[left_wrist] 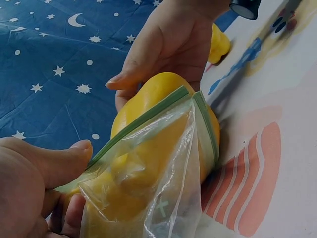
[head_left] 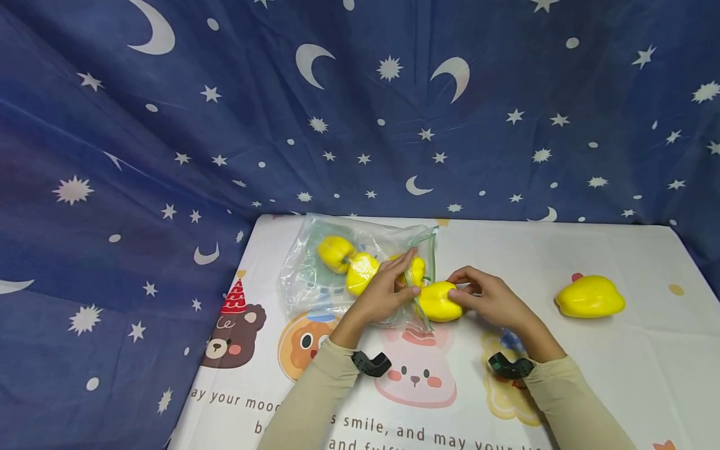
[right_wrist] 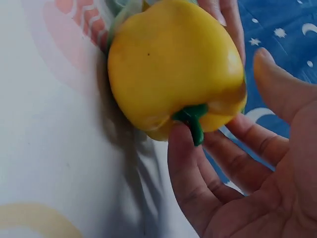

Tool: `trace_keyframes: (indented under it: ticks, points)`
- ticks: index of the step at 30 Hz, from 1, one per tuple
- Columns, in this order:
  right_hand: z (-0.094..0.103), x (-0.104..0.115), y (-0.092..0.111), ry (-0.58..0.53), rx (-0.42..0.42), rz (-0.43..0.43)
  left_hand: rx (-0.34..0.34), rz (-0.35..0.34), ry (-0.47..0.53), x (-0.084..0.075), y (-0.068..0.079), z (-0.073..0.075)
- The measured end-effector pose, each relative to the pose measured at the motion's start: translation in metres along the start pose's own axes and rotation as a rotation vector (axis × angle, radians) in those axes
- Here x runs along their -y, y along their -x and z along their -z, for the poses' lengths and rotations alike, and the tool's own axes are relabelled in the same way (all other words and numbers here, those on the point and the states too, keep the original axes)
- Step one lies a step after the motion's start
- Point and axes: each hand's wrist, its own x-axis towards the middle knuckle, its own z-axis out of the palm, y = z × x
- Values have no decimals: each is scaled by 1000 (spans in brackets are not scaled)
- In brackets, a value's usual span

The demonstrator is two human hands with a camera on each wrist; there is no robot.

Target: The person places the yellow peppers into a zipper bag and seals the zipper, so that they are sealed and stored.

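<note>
A clear zip bag [head_left: 298, 284] with a green zip edge [left_wrist: 141, 116] lies flat, its mouth facing right. Several yellow bell peppers [head_left: 335, 253] show through the plastic. My left hand [head_left: 382, 294] grips the bag at its mouth, thumb along the zip edge. Another yellow bell pepper [head_left: 441, 304] is at the mouth, partly behind the plastic in the left wrist view. With its fingers around the stem end, my right hand [head_left: 495, 301] holds this pepper; its green stem [right_wrist: 193, 121] points toward that hand in the right wrist view.
One more yellow bell pepper [head_left: 590, 297] lies alone on the right of the table. The white tablecloth [head_left: 641, 375] bears cartoon animals and lettering. A blue curtain [head_left: 360, 112] with moons and stars stands behind and along the left side.
</note>
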Motion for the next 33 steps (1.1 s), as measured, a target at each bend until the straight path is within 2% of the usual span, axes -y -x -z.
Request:
trace_keyframes:
  ticks: [4, 9, 16, 21, 33]
  points:
    - [4, -4, 4, -206, 19, -99, 1, 0, 3, -1, 0, 0]
    - [8, -13, 9, -325, 24, -171, -5, -2, 1, -1, 0, 0]
    - [6, -22, 12, -376, 4, -173, -16, -12, -23, -5, 0, -2]
    - [1, -20, 13, -384, -25, -186, -18, -11, -33, -9, -1, -3]
    - [-11, -15, 8, -525, -62, -169, -34, 3, -35, -16, -3, -4]
